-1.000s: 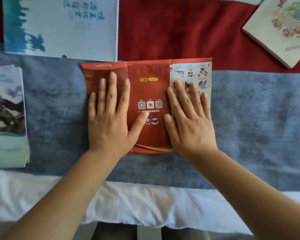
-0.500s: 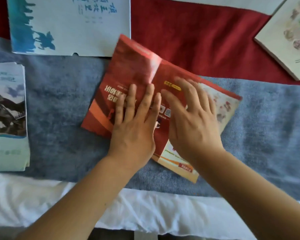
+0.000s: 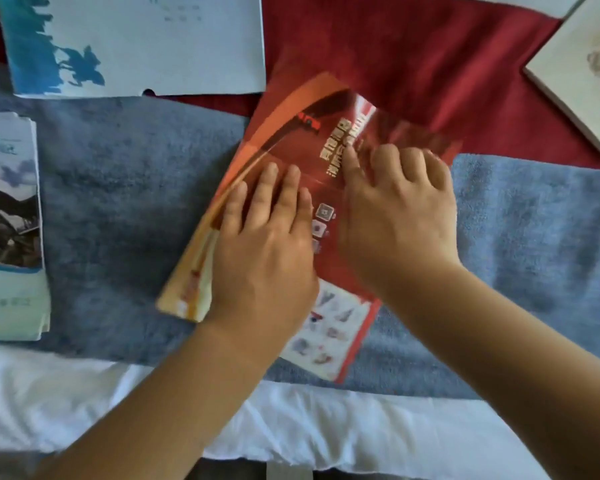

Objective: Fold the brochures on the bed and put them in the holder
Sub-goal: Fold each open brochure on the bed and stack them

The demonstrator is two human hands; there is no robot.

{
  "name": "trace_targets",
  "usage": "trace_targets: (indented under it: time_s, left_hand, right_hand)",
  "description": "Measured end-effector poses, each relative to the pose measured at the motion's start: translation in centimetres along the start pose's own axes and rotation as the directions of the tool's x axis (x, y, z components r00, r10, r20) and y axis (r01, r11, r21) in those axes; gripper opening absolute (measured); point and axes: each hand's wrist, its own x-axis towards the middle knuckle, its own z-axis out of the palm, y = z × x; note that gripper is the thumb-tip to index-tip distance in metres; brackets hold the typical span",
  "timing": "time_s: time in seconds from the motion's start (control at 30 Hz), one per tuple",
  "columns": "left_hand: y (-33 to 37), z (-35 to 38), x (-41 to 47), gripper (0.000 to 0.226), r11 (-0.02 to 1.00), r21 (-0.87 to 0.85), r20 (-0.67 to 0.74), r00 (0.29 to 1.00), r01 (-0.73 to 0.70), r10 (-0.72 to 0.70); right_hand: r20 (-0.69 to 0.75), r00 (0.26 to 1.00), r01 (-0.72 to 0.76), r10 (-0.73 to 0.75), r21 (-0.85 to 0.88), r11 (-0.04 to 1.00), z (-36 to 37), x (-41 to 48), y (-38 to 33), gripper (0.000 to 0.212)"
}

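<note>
- The red brochure [image 3: 291, 133] lies at the centre of the frame. It sits skewed on the grey blanket [image 3: 118, 174], with its upper corner over the red cloth [image 3: 413, 46].
- It looks like thin glossy paper: light, limp and probably slippery on fabric. The bed gives underneath, so I expect it to skid or spring open unless I pin it.
- I judge the best hold is the free edge of a flap, with the crease run down afterwards, rather than a grab at the middle.
- My left hand [image 3: 267, 251] lies flat, fingers straight and close together, pressing the left panel down.
- My right hand [image 3: 399, 216] has bent knuckles and its index tip on the printed title. It is blurred, so I cannot tell whether it pinches the flap or only presses.
- A pictured inner panel [image 3: 329, 334] sticks out below my hands, so the fold isn't closed.
- No holder is in view.
</note>
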Motion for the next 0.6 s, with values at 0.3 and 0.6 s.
trace_targets:
  time_s: [0.3, 0.6]
  left_hand:
    - [-1.0, 2.9, 2.5, 0.057, 0.998, -0.003, -0.104, 0.993, 0.063, -0.063]
    - [-4.2, 3.4, 2.1, 0.060, 0.999, -0.007, -0.238, 0.970, 0.042, -0.042]
  right_hand:
    - [-0.112, 0.994, -0.013, 0.011, -0.015, 1.000, -0.6, -0.5, 0.0, 0.034]
    - [-0.304, 0.949, 0.151, -0.081, 0.215, 0.965, 6.1, 0.0, 1.4, 0.061]
